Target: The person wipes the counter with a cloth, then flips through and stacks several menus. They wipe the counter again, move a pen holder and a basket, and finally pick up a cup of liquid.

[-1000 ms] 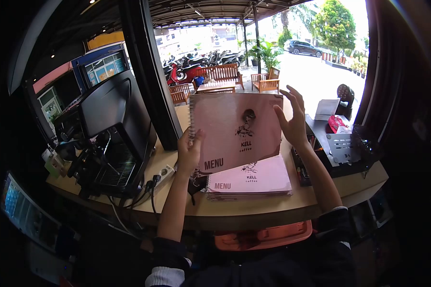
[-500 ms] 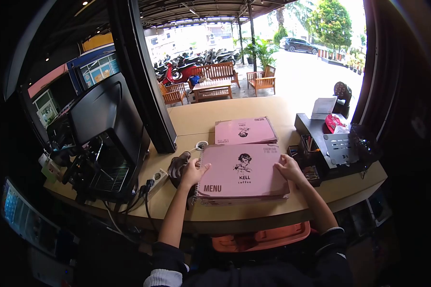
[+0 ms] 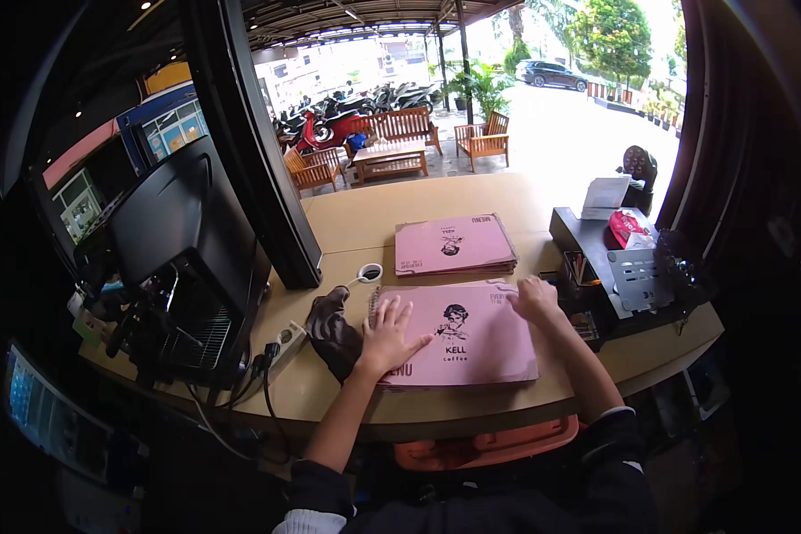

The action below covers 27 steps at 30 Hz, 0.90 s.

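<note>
A near stack of pink spiral-bound menus point(image 3: 498, 356) lies on the wooden counter, its top cover printed with a face drawing and "KELL coffee". My left hand point(image 3: 388, 340) rests flat on the left side of that cover, fingers spread, partly hiding the word "MENU". At the upper right corner my right hand point(image 3: 536, 301) has its fingers curled, with the thumb at the menu's edge. Just beyond lies a second pile of pink menus point(image 3: 427, 245), its print upside down to me. A dark, crumpled cloth-like thing point(image 3: 334, 325) sits left of the near stack.
A black coffee machine point(image 3: 182, 240) stands at left beside a dark post point(image 3: 249, 151). A power strip point(image 3: 285, 338) with cables lies near it. On the right is a black organizer box point(image 3: 574, 236) with a metal stand point(image 3: 639, 278). An orange chair point(image 3: 489, 445) sits below the counter edge.
The near stack has come down and slightly toward me, widening the gap to the far pile. My left hand has shifted from the left edge onto the cover; my right hand has moved up to the corner.
</note>
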Tool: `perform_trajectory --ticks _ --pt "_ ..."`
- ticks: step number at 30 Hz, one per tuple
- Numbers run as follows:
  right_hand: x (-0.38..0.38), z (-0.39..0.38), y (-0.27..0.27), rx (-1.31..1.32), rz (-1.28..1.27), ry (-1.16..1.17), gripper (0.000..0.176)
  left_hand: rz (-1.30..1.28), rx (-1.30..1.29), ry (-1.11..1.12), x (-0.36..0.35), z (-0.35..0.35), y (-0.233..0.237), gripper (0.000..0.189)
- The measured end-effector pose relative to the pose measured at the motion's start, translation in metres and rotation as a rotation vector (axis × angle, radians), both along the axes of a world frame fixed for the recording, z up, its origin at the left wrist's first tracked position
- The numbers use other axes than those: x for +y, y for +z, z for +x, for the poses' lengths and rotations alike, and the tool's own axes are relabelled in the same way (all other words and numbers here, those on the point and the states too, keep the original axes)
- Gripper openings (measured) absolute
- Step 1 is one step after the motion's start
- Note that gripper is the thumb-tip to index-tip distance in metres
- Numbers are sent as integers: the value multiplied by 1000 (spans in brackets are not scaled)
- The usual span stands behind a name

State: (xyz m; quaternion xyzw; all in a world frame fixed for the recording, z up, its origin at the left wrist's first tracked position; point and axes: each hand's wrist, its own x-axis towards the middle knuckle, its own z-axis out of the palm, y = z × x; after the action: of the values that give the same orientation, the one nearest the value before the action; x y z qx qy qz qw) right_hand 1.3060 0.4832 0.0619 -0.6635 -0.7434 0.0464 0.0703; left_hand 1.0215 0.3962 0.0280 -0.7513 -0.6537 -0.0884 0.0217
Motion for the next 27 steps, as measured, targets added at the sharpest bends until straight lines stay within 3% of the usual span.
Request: perform_trajectory --ticks 3,4,9,12,16,19,22,27 --pt "74 -5 -13 183 169 -156 53 -58 -30 -1 -1 -4 -1 84" --pt "90 -5 -15 221 72 -217 64 -59 -23 7 -1 -2 0 83" --pt "155 4 -55 523 -236 -348 81 -48 -17 1 1 -3 -2 83" --pt "145 0 -45 481 -78 -317 70 -56 -24 2 -1 -2 1 83" --pt "155 7 -29 371 -171 -237 74 -44 -41 -10 0 -4 -3 82" --pt "163 12 -40 517 -232 -285 72 -46 -64 -15 0 -3 -2 82" --pt "164 -2 -67 554 6 -313 52 -43 -61 -14 -1 -3 -1 83" --pt "148 -5 -60 775 -55 -420 45 -33 -90 -6 -1 -3 -4 84"
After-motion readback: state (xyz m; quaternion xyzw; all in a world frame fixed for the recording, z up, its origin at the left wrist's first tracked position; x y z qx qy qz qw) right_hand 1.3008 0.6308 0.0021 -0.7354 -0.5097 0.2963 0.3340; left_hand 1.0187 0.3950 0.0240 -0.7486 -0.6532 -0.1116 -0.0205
